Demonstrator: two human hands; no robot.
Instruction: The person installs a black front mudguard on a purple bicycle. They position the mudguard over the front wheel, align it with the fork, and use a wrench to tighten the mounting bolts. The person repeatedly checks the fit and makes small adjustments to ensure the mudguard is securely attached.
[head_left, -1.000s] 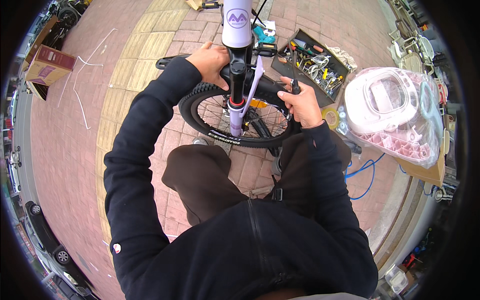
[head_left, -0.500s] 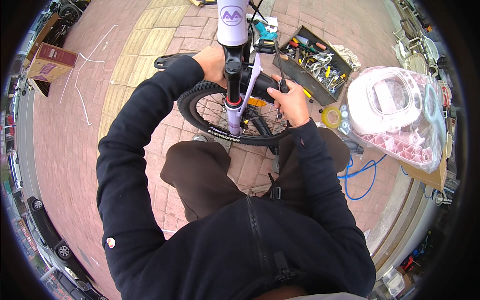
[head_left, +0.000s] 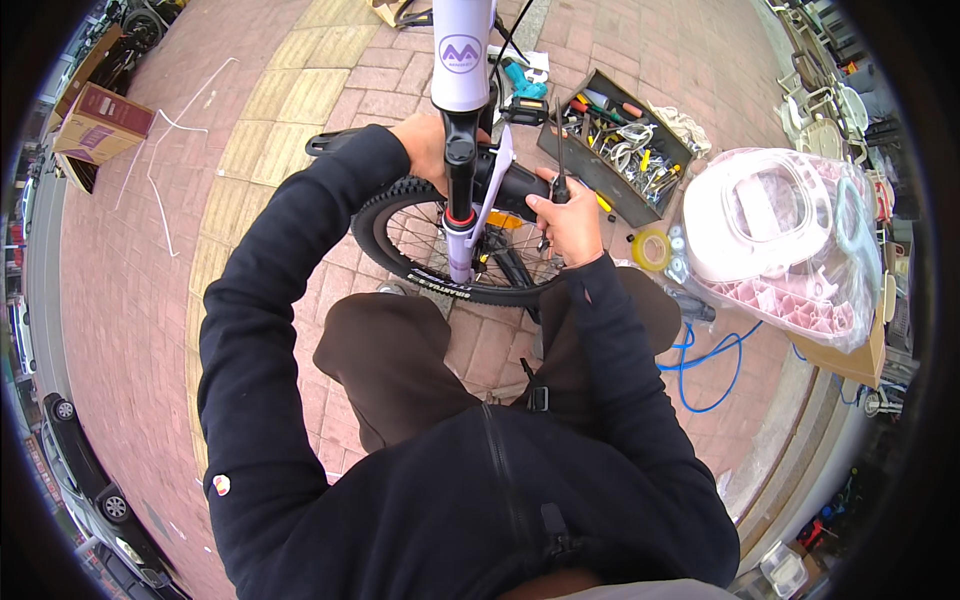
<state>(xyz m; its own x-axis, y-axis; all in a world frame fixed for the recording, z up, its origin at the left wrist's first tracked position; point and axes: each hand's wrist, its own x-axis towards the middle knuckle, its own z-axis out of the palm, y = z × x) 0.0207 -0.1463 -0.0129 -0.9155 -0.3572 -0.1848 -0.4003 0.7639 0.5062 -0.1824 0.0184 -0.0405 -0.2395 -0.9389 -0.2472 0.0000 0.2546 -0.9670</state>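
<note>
A lilac bicycle frame (head_left: 461, 60) with a black and lilac fork (head_left: 459, 150) stands in front of me, its front wheel (head_left: 405, 262) turned sideways near my knees. My left hand (head_left: 425, 145) reaches behind the fork's top, and its fingers are mostly hidden there. Beside a thick black rounded part (head_left: 515, 188) of the bike, my right hand (head_left: 568, 225) is closed around the dark handle of a screwdriver (head_left: 561, 145). The shaft points away from me. Some right fingertips touch or nearly touch that black part.
An open metal toolbox (head_left: 640, 205) full of hand tools lies beyond my right hand, near a teal power tool (head_left: 522, 80). Yellow tape (head_left: 651, 250), a plastic-wrapped white and pink child seat (head_left: 760, 215) and a blue cord (head_left: 715, 355) lie right. A cardboard box (head_left: 103, 123) stands far left.
The view has shifted slightly, and the screwdriver's shaft now stands a little straighter in the picture. Both hands keep about the same places on the bike.
</note>
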